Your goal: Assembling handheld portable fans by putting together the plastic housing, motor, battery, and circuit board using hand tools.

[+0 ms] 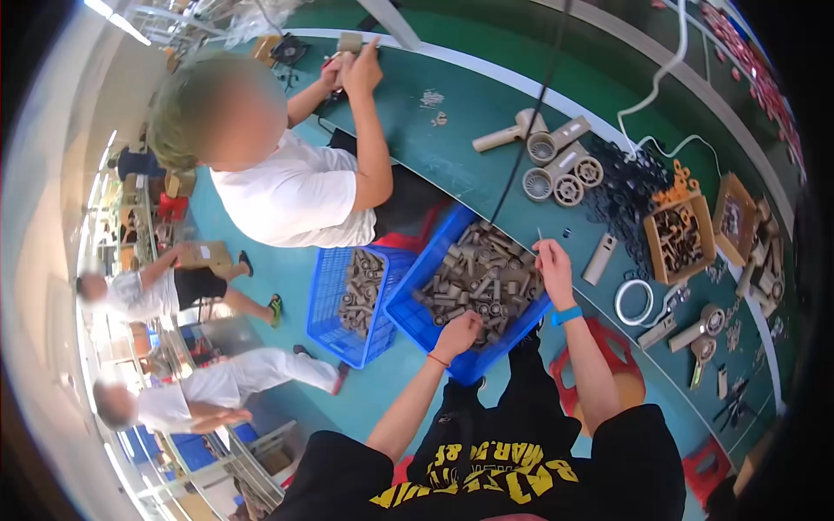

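My left hand (459, 332) is closed, fingers curled together, over the near side of a blue crate (423, 328) heaped with beige plastic parts (469, 273). Whether anything is inside that grip is hidden. At the crate's right corner, by the table edge, my right hand (553, 263) is pinched, and a thin pale sliver (539, 234) sticks up from its fingertips; its kind is too small to tell. Just right of this hand a flat beige casing (600, 259) lies on the green table (486, 187). A small dark piece (566, 233) sits beside it.
Beige handheld fans (556, 161), black straps (621, 195) and a cardboard box (680, 239) of small parts occupy the table. A white ring (633, 302) lies nearer. A second blue crate (347, 304) stands left. A seated co-worker (295, 187) works at the far left; red stools (599, 365) stand below.
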Tool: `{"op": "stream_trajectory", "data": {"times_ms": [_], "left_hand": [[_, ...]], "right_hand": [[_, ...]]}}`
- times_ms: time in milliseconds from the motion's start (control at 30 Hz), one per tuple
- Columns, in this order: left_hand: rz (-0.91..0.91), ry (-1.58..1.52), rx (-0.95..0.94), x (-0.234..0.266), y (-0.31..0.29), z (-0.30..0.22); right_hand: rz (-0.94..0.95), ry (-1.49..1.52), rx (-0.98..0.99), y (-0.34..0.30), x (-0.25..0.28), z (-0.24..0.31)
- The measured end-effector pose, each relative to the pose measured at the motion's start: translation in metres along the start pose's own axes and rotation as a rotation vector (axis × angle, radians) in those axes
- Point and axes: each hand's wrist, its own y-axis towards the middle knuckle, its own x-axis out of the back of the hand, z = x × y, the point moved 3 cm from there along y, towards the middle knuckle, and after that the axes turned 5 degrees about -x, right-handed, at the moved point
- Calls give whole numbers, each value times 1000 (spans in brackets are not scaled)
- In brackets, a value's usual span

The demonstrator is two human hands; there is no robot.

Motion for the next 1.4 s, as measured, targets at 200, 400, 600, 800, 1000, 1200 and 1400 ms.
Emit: {"op": "stream_trajectory", "data": {"times_ms": [200, 400, 600, 800, 1000, 1200, 1400], "left_hand": [[-108, -264, 97, -39, -25, 31], [94, -460, 330, -124, -66, 93], [328, -352, 444, -152, -104, 128], [461, -189, 142, -123, -49, 154], [274, -250, -37, -99, 30, 80], [283, -293, -165, -181, 18, 12], [402, -477, -297, -258, -76, -124]], "right_hand": [[-82, -205, 35, 8, -1, -2], [-269, -325, 112, 9, -1, -16], [-189, -143, 170, 14, -12, 2], [-147, -228, 135, -98, 36, -32], [-277, -262, -270, -264, 141, -115], [-566, -348, -307, -382, 228, -145], [-808, -295, -268, -404, 287, -114]]}}
